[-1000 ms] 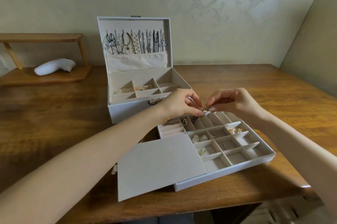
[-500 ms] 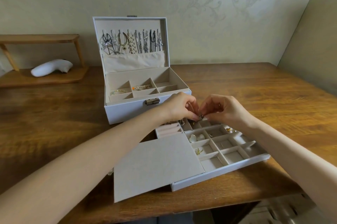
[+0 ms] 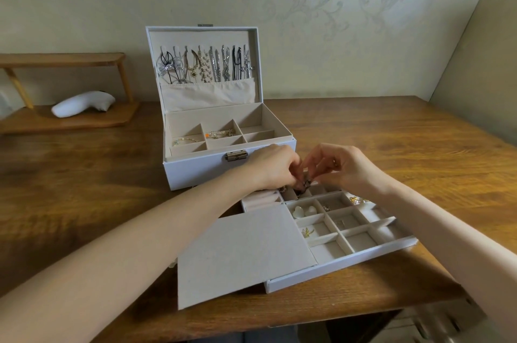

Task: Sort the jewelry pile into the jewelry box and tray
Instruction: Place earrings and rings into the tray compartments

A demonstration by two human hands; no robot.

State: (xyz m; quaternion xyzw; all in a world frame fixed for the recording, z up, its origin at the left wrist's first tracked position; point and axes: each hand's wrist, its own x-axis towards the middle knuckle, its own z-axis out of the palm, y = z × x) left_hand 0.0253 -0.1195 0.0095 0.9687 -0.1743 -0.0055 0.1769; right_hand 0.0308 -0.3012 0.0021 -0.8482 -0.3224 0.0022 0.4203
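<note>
A white jewelry box (image 3: 195, 172) stands open at the middle of the table, with necklaces (image 3: 204, 67) hanging in its lid and bracelets (image 3: 219, 133) in its compartments. In front of it lies a divided tray (image 3: 363, 251) holding several small earrings. My left hand (image 3: 275, 165) and my right hand (image 3: 340, 165) meet over the tray's far edge, and both pinch a small dark piece of jewelry (image 3: 305, 184) between the fingertips. A flat beige cover panel (image 3: 240, 253) lies over the tray's left part.
A wooden shelf (image 3: 70, 119) at the back left carries a white curved object (image 3: 84, 103). The wooden table (image 3: 391, 133) ends close to me, and a wall rises along its right side.
Both hands have come down a little toward the tray's far compartments, still holding the small piece between them. The view has shifted slightly.
</note>
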